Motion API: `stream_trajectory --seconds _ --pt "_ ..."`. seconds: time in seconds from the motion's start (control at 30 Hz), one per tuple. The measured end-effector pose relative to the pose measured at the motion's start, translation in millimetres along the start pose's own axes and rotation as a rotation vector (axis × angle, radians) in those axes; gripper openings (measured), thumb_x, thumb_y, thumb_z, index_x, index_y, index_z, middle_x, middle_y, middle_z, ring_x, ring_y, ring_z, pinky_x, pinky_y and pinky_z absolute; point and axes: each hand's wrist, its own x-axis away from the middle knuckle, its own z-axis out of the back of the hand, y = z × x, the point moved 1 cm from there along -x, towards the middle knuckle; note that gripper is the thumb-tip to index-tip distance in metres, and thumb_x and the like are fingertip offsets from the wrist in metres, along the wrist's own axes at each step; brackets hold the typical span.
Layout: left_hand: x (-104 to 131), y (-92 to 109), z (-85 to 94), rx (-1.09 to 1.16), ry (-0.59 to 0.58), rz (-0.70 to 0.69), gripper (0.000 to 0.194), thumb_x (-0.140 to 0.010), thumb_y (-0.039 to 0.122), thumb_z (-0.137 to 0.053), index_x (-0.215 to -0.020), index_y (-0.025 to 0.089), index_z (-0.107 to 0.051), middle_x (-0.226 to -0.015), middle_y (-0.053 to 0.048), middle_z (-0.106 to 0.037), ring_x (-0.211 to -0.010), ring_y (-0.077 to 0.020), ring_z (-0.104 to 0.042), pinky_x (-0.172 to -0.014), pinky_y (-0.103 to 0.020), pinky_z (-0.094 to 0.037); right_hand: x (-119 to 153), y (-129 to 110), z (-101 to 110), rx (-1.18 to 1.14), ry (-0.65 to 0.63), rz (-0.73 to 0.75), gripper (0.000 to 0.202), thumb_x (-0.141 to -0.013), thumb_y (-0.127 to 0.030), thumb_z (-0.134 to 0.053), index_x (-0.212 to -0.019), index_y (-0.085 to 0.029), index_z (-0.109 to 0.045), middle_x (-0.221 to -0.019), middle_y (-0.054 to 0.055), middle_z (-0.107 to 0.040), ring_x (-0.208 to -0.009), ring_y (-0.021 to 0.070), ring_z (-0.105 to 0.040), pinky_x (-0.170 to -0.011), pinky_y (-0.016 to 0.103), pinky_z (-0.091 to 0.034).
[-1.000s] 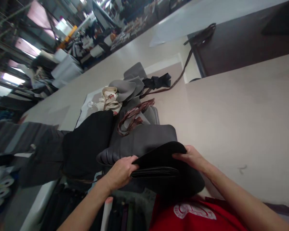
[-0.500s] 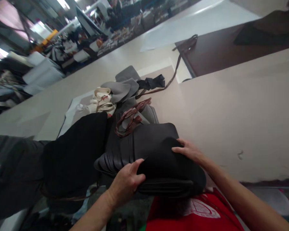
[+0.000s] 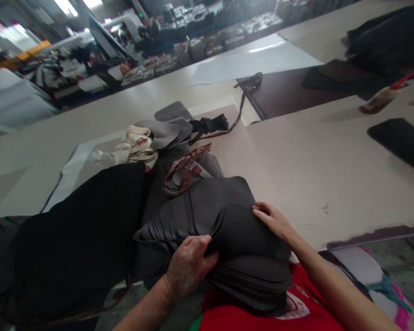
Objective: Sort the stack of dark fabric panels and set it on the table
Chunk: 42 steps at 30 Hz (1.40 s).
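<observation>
A stack of dark grey fabric pieces lies in front of me, its near end drooping over the table edge in several layers. My left hand has its fingers curled on the near left of the stack, pinching a top layer where a fold rises. At the right edge, my right hand has thumb and fingertips closed on the fabric margin. Just beyond the stack are a brown cord coil and grey cut pieces.
Black cloth hangs over the table edge at left. Cream fabric strips lie behind it. On the pale tabletop at right are a dark folded piece and a red-tipped tool. A dark cloth heap sits farther back.
My left hand has closed on the top fabric and a fold has risen beside it. The stack's near layers have drooped and fanned lower. My view has turned to the right.
</observation>
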Motion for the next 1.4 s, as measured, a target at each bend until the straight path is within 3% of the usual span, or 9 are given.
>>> stream_trajectory --seconds 0.13,0.2,0.43,0.63,0.8,0.97,1.13,1.23,1.4 --pt "-4.0 -5.3 0.5 -0.055 -0.038 -0.115 0.025 -0.104 0.028 -0.041 -0.103 0.023 -0.066 -0.107 -0.006 -0.064 -0.090 -0.0194 -0.062 -0.080 -0.032 -0.055 23.8 -6.8 2.4 0.000 0.138 0.010 0.063 -0.079 -0.060 -0.063 -0.127 -0.019 -0.059 -0.138 0.014 -0.057 -0.124 0.0338 -0.055 -0.109 0.050 -0.042" --pt "-6.3 -8.2 1.8 -0.107 -0.067 -0.184 0.026 -0.103 0.025 -0.044 -0.101 0.026 -0.069 -0.112 -0.006 -0.060 -0.093 -0.0193 -0.062 -0.082 -0.033 -0.055 44.3 -16.6 10.7 -0.024 0.130 0.026 0.060 -0.081 -0.061 -0.065 -0.126 -0.021 -0.061 -0.139 0.012 -0.057 -0.124 0.0337 -0.056 -0.108 0.049 -0.043" --pt "-8.6 -24.0 -3.5 -0.088 -0.107 -0.205 0.024 -0.099 0.023 -0.051 -0.110 0.030 -0.071 -0.122 -0.008 -0.052 -0.100 -0.0215 -0.058 -0.083 -0.035 -0.057 102.8 -49.0 43.0 -0.249 -0.405 0.032 0.049 -0.082 -0.046 -0.078 -0.123 -0.021 -0.068 -0.118 0.011 -0.069 -0.111 0.0290 -0.063 -0.099 0.040 -0.051" --pt "-15.0 -29.7 -3.6 -0.035 -0.133 -0.221 0.028 -0.099 0.025 -0.048 -0.118 0.030 -0.068 -0.123 -0.009 -0.051 -0.104 -0.0222 -0.058 -0.087 -0.036 -0.055 101.9 -57.4 46.8 -0.042 -0.469 0.141 0.038 -0.083 -0.041 -0.076 -0.116 -0.022 -0.074 -0.120 0.009 -0.068 -0.113 0.0296 -0.061 -0.100 0.039 -0.048" --pt "-16.4 -27.6 -0.4 -0.015 -0.138 -0.208 0.028 -0.099 0.028 -0.046 -0.116 0.029 -0.069 -0.124 -0.009 -0.051 -0.103 -0.0233 -0.058 -0.085 -0.036 -0.055 99.6 -60.7 43.6 -0.032 -0.481 0.255 0.031 -0.099 -0.045 -0.058 -0.104 -0.021 -0.077 -0.110 0.007 -0.070 -0.101 0.0235 -0.064 -0.090 0.030 -0.050" --pt "-14.4 -30.2 -1.7 -0.027 -0.127 -0.250 0.030 -0.102 0.028 -0.041 -0.116 0.028 -0.068 -0.126 -0.010 -0.049 -0.106 -0.0230 -0.058 -0.086 -0.037 -0.054 94.9 -50.1 30.1 0.099 -0.262 0.246 0.033 -0.102 -0.046 -0.052 -0.087 -0.019 -0.065 -0.075 0.001 -0.062 -0.068 0.0149 -0.055 -0.062 0.025 -0.043" --pt "-13.9 -31.2 -0.8 -0.027 -0.138 -0.243 0.030 -0.103 0.028 -0.041 -0.113 0.028 -0.069 -0.125 -0.009 -0.050 -0.104 -0.0218 -0.058 -0.086 -0.035 -0.053 94.2 -47.4 22.0 0.121 -0.123 0.449 0.021 -0.103 -0.034 -0.049 -0.093 -0.020 -0.062 -0.086 0.003 -0.066 -0.079 0.0161 -0.060 -0.073 0.025 -0.046" --pt "-15.0 -29.6 1.5 -0.021 -0.131 -0.245 0.033 -0.103 0.030 -0.039 -0.114 0.028 -0.070 -0.125 -0.009 -0.050 -0.104 -0.0226 -0.059 -0.085 -0.036 -0.054 97.3 -56.0 28.0 0.093 -0.266 0.551 0.033 -0.105 -0.030 -0.041 -0.091 -0.020 -0.069 -0.101 0.007 -0.067 -0.085 0.0168 -0.062 -0.074 0.026 -0.047" --pt "-18.8 -27.0 3.8 0.014 -0.114 -0.240 0.034 -0.103 0.032 -0.038 -0.111 0.026 -0.071 -0.122 -0.010 -0.051 -0.102 -0.0231 -0.059 -0.083 -0.037 -0.053 101.6 -69.8 41.9 -0.007 -0.533 0.405 0.023 -0.098 -0.035 -0.059 -0.106 -0.020 -0.074 -0.113 0.009 -0.065 -0.103 0.0212 -0.062 -0.090 0.030 -0.048"
